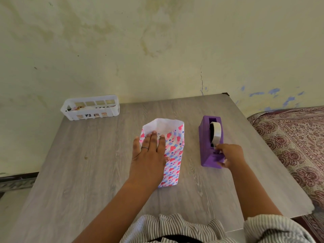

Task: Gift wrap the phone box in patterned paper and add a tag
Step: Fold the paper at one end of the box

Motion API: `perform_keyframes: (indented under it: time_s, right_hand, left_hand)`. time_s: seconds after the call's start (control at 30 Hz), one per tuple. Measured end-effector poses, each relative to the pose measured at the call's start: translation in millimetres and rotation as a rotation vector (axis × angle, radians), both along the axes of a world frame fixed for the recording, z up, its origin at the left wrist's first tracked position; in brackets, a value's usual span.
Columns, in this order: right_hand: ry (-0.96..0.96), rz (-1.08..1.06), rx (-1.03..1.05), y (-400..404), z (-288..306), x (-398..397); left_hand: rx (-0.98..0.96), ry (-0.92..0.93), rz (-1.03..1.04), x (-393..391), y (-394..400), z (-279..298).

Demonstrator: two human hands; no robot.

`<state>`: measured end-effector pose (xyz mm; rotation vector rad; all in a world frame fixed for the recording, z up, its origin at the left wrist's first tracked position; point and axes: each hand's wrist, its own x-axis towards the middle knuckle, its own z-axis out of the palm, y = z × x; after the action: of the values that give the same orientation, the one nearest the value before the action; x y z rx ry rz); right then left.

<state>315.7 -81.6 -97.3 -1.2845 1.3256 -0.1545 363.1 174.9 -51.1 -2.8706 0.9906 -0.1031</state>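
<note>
The phone box, wrapped in heart-patterned paper (174, 155), lies in the middle of the table, its far end still an open white paper tube. My left hand (149, 155) presses flat on top of it with straight fingers. To the right stands a purple tape dispenser (208, 137) with a roll of clear tape. My right hand (229, 155) is at the dispenser's near end, its fingers curled at the cutter and pinching the tape end. No tag is in view.
A white slotted plastic basket (91, 109) with small items sits at the table's far left corner by the wall. The grey wood-grain table (78, 163) ends at the right beside a patterned bed cover (294, 137).
</note>
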Motion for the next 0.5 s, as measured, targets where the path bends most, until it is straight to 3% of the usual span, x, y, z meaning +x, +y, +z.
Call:
perform_keyframes:
  time_s: [0.5]
  right_hand:
    - [-0.209, -0.189, -0.056, 16, 4, -1]
  left_hand:
    - [0.032, 0.054, 0.016, 2, -3, 1]
